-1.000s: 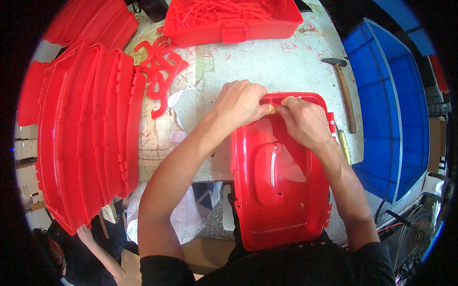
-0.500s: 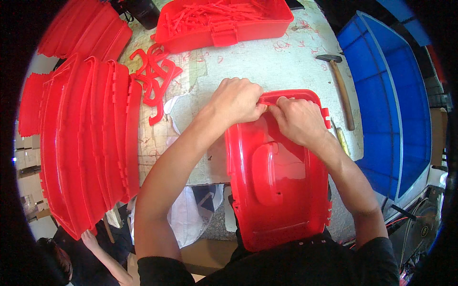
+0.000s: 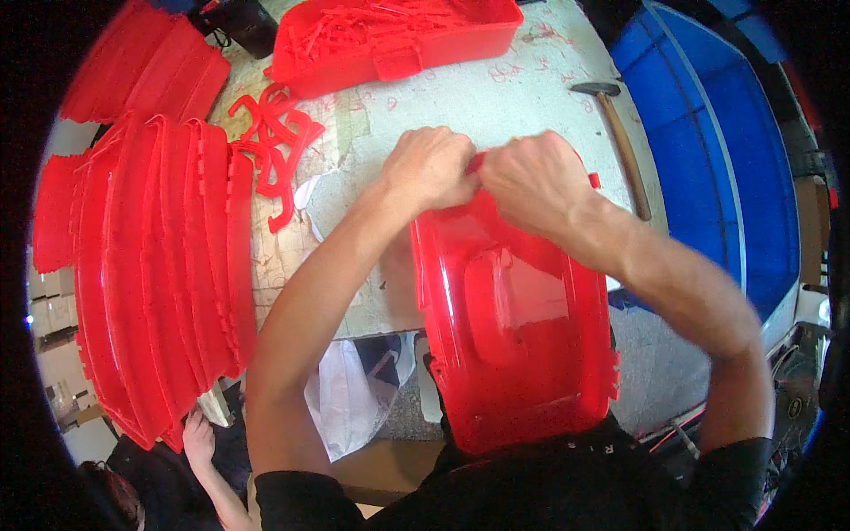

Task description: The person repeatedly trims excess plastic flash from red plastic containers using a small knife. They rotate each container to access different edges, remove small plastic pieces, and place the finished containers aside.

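Two hands on one part: my left hand [image 3: 431,168] and my right hand [image 3: 536,181] meet, knuckles nearly touching, at the far edge of a red plastic lid [image 3: 513,327]. The lid rests with its near end against my body at the table edge and its far end on the worn white table [image 3: 496,97]. Both fists are curled tight over a small red handle piece [image 3: 476,162], of which only a sliver shows between them; the fingertips themselves are hidden under the knuckles, so I cannot tell exactly where they bear.

Judgement on the step: I appear to be seating that piece into the lid's far rim. To do it well, I press evenly from both sides so neither end rides up, and keep the lid braced against my torso so it does not slide away. The lid sits tilted, so force should go along the rim and not down into the thin panel, which looks likely to flex. My right forearm is blurred, so the push is brisk; slower would let me feel the catch.

Nearby: loose red handle pieces [image 3: 274,142] lie to the left, beyond them a red tray [image 3: 398,40] full of more. Stacked red lids [image 3: 150,265] stand on edge at far left. One hammer [image 3: 620,142] lies to the right, beside a blue bin [image 3: 726,177]. Another person's hand [image 3: 197,438] shows at lower left, well apart from mine.
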Motion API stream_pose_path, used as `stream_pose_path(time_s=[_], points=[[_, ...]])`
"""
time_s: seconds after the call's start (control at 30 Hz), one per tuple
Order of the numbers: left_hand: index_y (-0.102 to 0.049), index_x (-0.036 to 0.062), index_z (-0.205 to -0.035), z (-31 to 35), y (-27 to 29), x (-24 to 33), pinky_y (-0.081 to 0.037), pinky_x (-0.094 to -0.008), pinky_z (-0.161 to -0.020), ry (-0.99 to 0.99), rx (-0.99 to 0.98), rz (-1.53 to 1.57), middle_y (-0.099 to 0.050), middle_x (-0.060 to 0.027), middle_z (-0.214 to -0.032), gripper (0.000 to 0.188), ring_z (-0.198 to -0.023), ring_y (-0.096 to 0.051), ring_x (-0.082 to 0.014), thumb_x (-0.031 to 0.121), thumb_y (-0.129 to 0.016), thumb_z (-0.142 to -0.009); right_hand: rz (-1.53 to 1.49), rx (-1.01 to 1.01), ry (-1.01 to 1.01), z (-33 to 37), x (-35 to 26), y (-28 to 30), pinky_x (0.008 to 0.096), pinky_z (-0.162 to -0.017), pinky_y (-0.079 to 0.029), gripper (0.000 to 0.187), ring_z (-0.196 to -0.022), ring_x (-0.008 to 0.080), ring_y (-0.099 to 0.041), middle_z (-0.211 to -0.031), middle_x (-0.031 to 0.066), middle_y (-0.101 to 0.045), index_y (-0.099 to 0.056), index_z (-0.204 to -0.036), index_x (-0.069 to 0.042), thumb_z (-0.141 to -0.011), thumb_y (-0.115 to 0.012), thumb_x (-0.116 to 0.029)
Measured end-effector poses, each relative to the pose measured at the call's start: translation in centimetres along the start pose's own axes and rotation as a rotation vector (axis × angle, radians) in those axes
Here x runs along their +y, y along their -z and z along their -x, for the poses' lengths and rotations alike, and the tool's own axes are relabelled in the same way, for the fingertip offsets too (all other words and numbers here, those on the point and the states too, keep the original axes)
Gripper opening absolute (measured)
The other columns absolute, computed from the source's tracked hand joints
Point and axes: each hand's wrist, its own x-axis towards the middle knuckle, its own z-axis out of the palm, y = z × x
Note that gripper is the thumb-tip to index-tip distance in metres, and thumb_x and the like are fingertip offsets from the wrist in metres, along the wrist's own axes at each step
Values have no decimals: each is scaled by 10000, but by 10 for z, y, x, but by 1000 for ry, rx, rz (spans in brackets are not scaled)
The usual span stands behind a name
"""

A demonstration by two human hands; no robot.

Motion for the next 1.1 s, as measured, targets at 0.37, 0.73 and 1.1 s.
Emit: stream_pose_path(time_s=[0.37, 0.73, 1.1], points=[[-733, -2, -779, -3, 2, 2, -549, -504, -751, 18, -29, 15, -691, -253, -797, 273, -795, -683, -433, 268, -698, -761, -543, 129, -490, 7, -16, -50, 455, -595, -572, 322, -645, 327, -719, -721, 199, -709, -733, -819, -41, -953, -599, -301], [-724, 0, -762, -6, -3, -7, -543, -511, -716, -9, 30, 22, -674, -267, -793, 238, -789, -673, -445, 229, -701, -700, 189, -9, 22, -10, -5, -7, 350, -637, -581, 118, -794, 194, -750, -846, 27, -767, -777, -825, -168, -867, -669, -144], [-756, 48, -826, -5, -10, -7, -564, -510, -757, 28, 3, 2, -703, -244, -822, 310, -827, -702, -414, 345, -684, -771, -289, 103, -314, 3, -7, -41, 406, -558, -573, 213, -657, 275, -728, -781, 141, -737, -737, -847, -105, -945, -570, -193]])
